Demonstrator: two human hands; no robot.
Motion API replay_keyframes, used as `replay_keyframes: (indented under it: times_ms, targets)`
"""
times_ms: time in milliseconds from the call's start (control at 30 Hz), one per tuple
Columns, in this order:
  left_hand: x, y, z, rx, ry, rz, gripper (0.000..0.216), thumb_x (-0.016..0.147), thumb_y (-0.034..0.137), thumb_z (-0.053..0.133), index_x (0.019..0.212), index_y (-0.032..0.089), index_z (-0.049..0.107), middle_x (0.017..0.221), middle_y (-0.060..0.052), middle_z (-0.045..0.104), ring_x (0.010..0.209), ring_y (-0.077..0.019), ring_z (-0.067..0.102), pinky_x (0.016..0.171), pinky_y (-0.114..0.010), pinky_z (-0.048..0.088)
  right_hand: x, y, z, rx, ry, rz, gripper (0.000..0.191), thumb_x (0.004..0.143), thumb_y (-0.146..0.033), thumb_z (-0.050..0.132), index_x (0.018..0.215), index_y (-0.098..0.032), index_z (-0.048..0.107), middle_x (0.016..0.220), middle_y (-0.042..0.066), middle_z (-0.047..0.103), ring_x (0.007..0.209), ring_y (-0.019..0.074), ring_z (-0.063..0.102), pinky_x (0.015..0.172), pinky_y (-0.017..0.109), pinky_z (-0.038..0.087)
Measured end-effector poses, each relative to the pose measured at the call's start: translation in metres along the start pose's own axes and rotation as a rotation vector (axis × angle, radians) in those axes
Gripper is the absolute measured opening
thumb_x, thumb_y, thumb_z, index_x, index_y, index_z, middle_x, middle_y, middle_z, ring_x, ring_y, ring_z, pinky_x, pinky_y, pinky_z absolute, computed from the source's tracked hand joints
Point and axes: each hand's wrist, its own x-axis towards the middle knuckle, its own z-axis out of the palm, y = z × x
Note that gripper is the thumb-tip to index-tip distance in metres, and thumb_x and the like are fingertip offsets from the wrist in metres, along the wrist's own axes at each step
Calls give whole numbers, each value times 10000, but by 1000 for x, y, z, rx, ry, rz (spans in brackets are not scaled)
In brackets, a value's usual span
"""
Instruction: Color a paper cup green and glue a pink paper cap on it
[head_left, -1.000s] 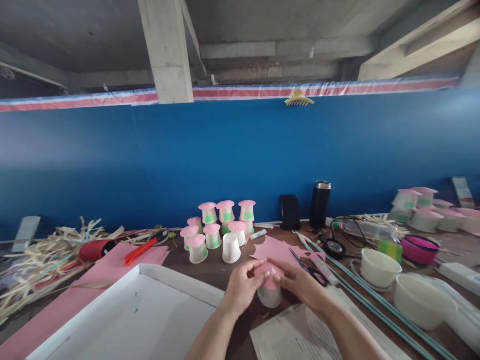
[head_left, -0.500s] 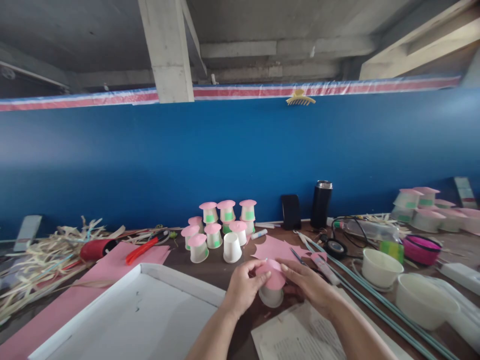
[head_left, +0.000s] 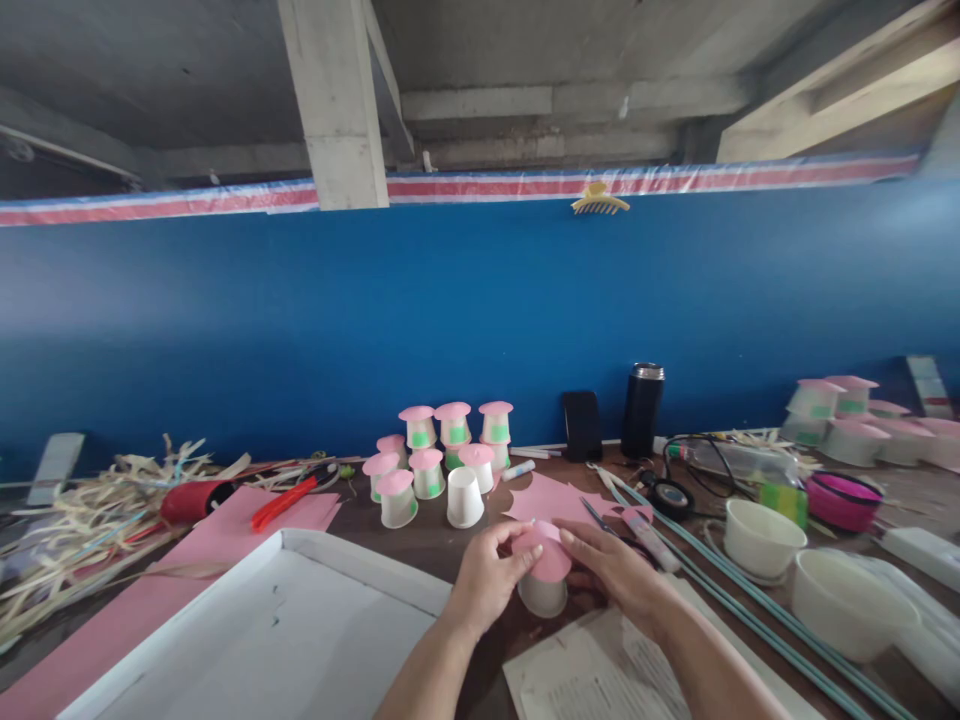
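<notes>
An upside-down white paper cup (head_left: pixel 543 596) stands on the brown table in front of me, and a pink paper disc (head_left: pixel 553 556) lies over its top. My left hand (head_left: pixel 487 570) pinches the disc's left edge, thumb on top. On the right side, my right hand (head_left: pixel 600 560) has its fingertips closed against the disc's edge; its lower fingers are partly hidden. Behind them stands a bare upturned white cup (head_left: pixel 465 498). Several cups with pink tops and green patches are grouped and stacked further back, among them a pink-topped cup (head_left: pixel 397 500).
A white tray (head_left: pixel 360 555) and pink paper (head_left: pixel 247 510) lie to the left. Printed sheets (head_left: pixel 577 670) lie close in front. On the right are scissors (head_left: pixel 598 515), pale blue rods (head_left: pixel 739 580), white bowls (head_left: pixel 765 535) and a black flask (head_left: pixel 643 410). A blue partition (head_left: pixel 480 300) rises behind.
Almost nothing differs. Both hands stay on the pink disc over the cup, with only a very slight shift in the view.
</notes>
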Motion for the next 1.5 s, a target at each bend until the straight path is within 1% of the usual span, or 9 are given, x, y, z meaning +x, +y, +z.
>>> replay_keyframes:
  times_ms: [167, 433, 567, 667, 833, 1067, 1267, 1367, 1500]
  targets:
    - [0, 0, 0, 3, 8, -5, 488, 704, 492, 643, 1081, 183, 666, 997, -65, 717, 878, -209, 631, 801, -295, 485, 9, 7, 0, -21, 93, -60, 471, 810, -556, 519, 1094, -202, 647, 993, 65, 699, 925, 222, 659, 800, 336, 529]
    - [-1, 3, -1, 8, 5, 12, 444, 711, 474, 644, 1057, 199, 678, 1003, -44, 717, 878, -197, 628, 797, -280, 480, 20, 16, 3, -70, 214, -65, 467, 684, -474, 668, 1015, -145, 653, 921, 74, 714, 857, 240, 670, 750, 359, 531]
    - [0, 0, -1, 15, 5, 2, 467, 709, 480, 642, 1071, 187, 672, 994, -57, 718, 864, -205, 630, 789, -295, 484, 18, 11, 2, -58, 259, -88, 420, 741, -476, 609, 1034, -178, 650, 956, 74, 710, 923, 258, 659, 760, 366, 526]
    - [1, -2, -1, 13, 2, -1, 487, 706, 480, 646, 1087, 178, 663, 1015, -70, 714, 893, -215, 631, 811, -305, 482, 17, 7, 4, -61, 281, -120, 419, 757, -503, 587, 1008, -177, 668, 977, 82, 708, 959, 265, 643, 775, 348, 515]
    - [1, -3, -1, 11, -2, 7, 493, 706, 489, 644, 1090, 181, 661, 1048, -74, 706, 924, -220, 627, 844, -310, 472, 27, 12, 11, -85, 316, -148, 490, 672, -495, 679, 1003, -134, 674, 999, 90, 708, 977, 270, 633, 860, 367, 483]
    - [1, -1, -1, 9, -11, 3, 487, 707, 486, 645, 1090, 186, 662, 1046, -67, 707, 917, -219, 630, 826, -303, 478, 32, 18, 12, -124, 303, -159, 464, 712, -476, 648, 1026, -135, 674, 965, 87, 726, 906, 244, 670, 770, 338, 527]
    - [0, 0, -2, 43, -7, 4, 505, 710, 500, 636, 1103, 183, 660, 1035, -75, 706, 918, -230, 620, 848, -329, 467, 26, 16, 10, -298, 305, -325, 450, 777, -489, 580, 1089, -176, 664, 1014, 83, 709, 941, 231, 653, 800, 335, 511]
    - [0, 0, -2, 50, -12, 21, 500, 713, 496, 636, 1100, 180, 661, 1022, -75, 709, 896, -226, 623, 829, -322, 471, 19, 13, 13, -442, 293, -442, 361, 824, -471, 534, 1017, -218, 705, 1057, 75, 685, 1016, 228, 607, 887, 346, 460]
    - [-1, 4, -2, 49, -24, 66, 473, 730, 483, 625, 1102, 193, 663, 1056, -65, 702, 925, -217, 618, 849, -299, 459, 11, 9, 18, -609, 286, -542, 355, 866, -462, 476, 958, -233, 731, 1027, 81, 679, 1030, 239, 576, 930, 376, 415]
